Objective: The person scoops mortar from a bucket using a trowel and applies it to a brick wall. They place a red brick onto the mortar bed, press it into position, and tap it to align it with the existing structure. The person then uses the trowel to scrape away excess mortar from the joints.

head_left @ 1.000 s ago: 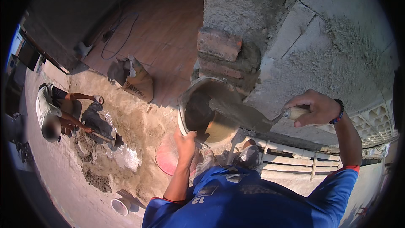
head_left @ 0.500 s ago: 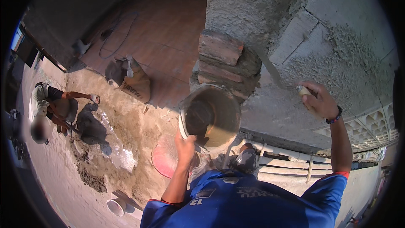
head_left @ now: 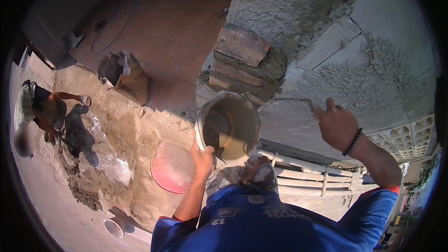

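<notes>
My left hand (head_left: 202,159) grips the rim of a bucket (head_left: 199,128), which is tilted so its inside shows some dark mortar at the bottom. My right hand (head_left: 337,123) is closed around the handle of a trowel (head_left: 310,101). The trowel's blade is seen nearly edge-on, by the wall just right of the bucket. Beyond the bucket, a short stack of bricks (head_left: 241,46) with wet mortar between them stands against the rough plastered wall (head_left: 284,7).
A pink-red round thing (head_left: 172,167) lies below left of the bucket. Further left are a torn paper sack (head_left: 133,81), a mortar heap (head_left: 93,186), a white pail (head_left: 114,227) and a crouching person (head_left: 39,102). A pale railing (head_left: 308,179) runs at right.
My right hand has turned and come down and left, taking the trowel from the wall beside the bricks to near the bucket. The view has shifted right; my left hand still holds the bucket.
</notes>
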{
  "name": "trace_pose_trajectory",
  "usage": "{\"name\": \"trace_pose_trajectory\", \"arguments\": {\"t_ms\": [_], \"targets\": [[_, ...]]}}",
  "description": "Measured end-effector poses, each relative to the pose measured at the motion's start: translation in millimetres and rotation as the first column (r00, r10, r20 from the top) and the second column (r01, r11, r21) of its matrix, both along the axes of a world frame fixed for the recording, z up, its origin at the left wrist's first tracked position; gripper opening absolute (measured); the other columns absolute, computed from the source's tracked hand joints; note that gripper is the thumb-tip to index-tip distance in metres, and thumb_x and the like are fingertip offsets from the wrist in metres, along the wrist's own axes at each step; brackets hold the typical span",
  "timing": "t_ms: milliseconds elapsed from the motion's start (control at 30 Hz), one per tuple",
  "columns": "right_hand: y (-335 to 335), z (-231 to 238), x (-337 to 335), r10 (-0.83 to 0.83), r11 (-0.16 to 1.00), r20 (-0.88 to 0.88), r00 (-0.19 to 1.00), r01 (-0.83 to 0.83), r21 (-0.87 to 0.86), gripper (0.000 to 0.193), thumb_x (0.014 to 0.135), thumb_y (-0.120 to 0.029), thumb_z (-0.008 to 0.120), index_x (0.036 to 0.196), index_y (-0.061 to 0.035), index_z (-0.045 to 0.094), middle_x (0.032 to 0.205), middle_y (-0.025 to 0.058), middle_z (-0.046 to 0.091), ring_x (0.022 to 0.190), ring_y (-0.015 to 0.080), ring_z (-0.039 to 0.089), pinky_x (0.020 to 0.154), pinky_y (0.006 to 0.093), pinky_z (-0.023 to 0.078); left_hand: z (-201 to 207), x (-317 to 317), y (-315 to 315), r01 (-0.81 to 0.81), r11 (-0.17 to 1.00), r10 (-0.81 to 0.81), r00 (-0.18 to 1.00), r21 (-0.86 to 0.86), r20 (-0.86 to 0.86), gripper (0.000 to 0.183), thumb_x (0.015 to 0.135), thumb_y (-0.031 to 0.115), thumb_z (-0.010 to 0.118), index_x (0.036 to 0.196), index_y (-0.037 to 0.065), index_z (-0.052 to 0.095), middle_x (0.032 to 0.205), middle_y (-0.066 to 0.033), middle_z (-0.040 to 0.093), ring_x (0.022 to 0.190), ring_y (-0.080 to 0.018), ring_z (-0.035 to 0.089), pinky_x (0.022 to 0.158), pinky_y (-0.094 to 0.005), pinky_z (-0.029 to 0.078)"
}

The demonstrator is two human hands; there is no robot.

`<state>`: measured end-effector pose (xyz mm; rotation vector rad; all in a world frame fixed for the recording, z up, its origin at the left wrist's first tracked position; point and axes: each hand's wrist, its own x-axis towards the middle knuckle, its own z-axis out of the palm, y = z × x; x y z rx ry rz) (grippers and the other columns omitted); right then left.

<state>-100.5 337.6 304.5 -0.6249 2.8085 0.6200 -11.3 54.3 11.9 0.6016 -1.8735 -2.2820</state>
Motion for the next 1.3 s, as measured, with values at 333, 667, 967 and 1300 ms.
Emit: {"name": "trace_pose_trajectory", "arguments": {"t_ms": [333, 667, 967, 1300], "targets": [[-105, 34, -56, 0.289, 0.899, 0.035, 0.957, -0.284, 0.334, 0.013, 0.083, -0.008, 0.061, 0.087, -0.0003, 0.071, 0.085, 0.019, 0.069, 0.086, 0.0296, 0.072, 0.069, 0.0398, 0.059, 1, 4, 12, 0.009, 0.998, -0.007, 0.999, 0.064, -0.037, 0.069, 0.073, -0.008, 0.051, 0.142, -0.008, 0.045, 0.112, -0.0148, 0.065, 0.098, -0.0188, 0.062, 0.09, -0.0273, 0.048], [-114, 63, -103, 0.14, 0.941, 0.02, 0.99, -0.14, 0.308, 0.015, 0.076, -0.007, 0.066, 0.089, -0.0037, 0.074, 0.088, 0.0186, 0.071, 0.089, 0.035, 0.069, 0.077, 0.0461, 0.057, -23, 10, -1, -0.035, 0.999, 0.035, 0.999, -0.017, -0.03, 0.072, 0.074, -0.006, 0.054, 0.144, -0.013, 0.038, 0.137, -0.026, 0.054, 0.124, -0.0274, 0.055, 0.108, -0.0316, 0.039], [-116, 66, -99, 0.173, 0.952, -0.046, 0.984, -0.155, 0.265, 0.012, 0.079, -0.008, 0.064, 0.084, -0.0027, 0.074, 0.083, 0.0204, 0.07, 0.084, 0.0358, 0.07, 0.076, 0.0458, 0.057, 9, -1, -3, 0.02, 0.999, -0.02, 1.0, -0.027, -0.019, 0.068, 0.074, -0.005, 0.055, 0.14, -0.015, 0.043, 0.138, -0.0267, 0.053, 0.126, -0.0299, 0.053, 0.11, -0.0321, 0.037], [-143, 78, -104, 0.097, 0.935, -0.023, 0.995, -0.083, 0.344, 0.016, 0.077, -0.005, 0.062, 0.089, 0.0015, 0.071, 0.089, 0.0238, 0.069, 0.089, 0.037, 0.07, 0.08, 0.0464, 0.057, 5, -12, 20, 0.046, 0.995, -0.034, 0.991, 0.087, -0.13, 0.065, 0.074, -0.003, 0.055, 0.137, -0.013, 0.045, 0.127, -0.0179, 0.059, 0.114, -0.0223, 0.057, 0.102, -0.0297, 0.042]]}}
